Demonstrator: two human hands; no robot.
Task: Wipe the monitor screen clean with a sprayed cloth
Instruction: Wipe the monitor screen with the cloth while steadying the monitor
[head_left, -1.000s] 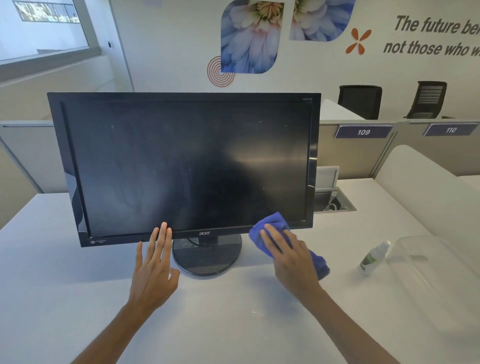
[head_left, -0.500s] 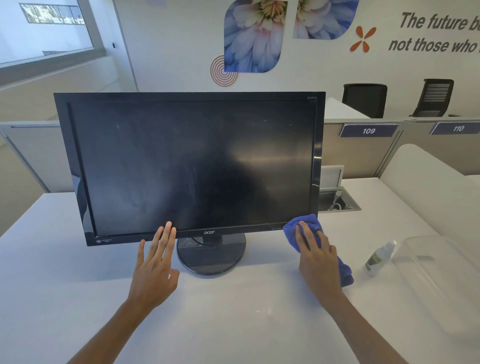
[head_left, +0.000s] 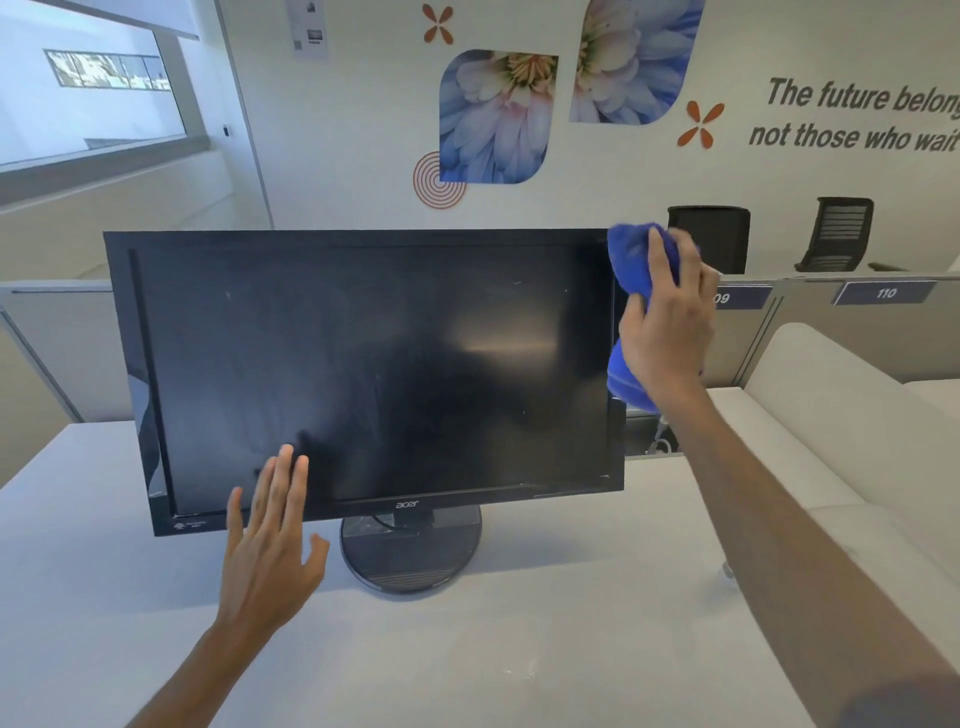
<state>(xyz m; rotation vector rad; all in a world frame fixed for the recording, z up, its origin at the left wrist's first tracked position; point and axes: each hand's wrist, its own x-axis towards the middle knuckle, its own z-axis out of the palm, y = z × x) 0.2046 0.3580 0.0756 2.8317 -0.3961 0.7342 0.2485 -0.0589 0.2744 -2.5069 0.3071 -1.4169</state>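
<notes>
A black monitor with a dark, smudged screen stands on a round base in the middle of the white desk. My right hand presses a blue cloth against the monitor's upper right corner and right bezel; part of the cloth hangs below my palm. In front of the lower left of the screen my left hand is held flat with fingers spread, its fingertips over the bottom bezel. The spray bottle is hidden behind my right forearm.
A low partition with number plates runs behind the desk. A white rounded divider stands at the right. Two black office chairs sit beyond the partition. An open cable box lies behind the monitor's right edge.
My right hand lifted the cloth from the desk at the monitor's lower right corner up to its upper right corner. My left hand rose slightly toward the screen. The view tilted upward.
</notes>
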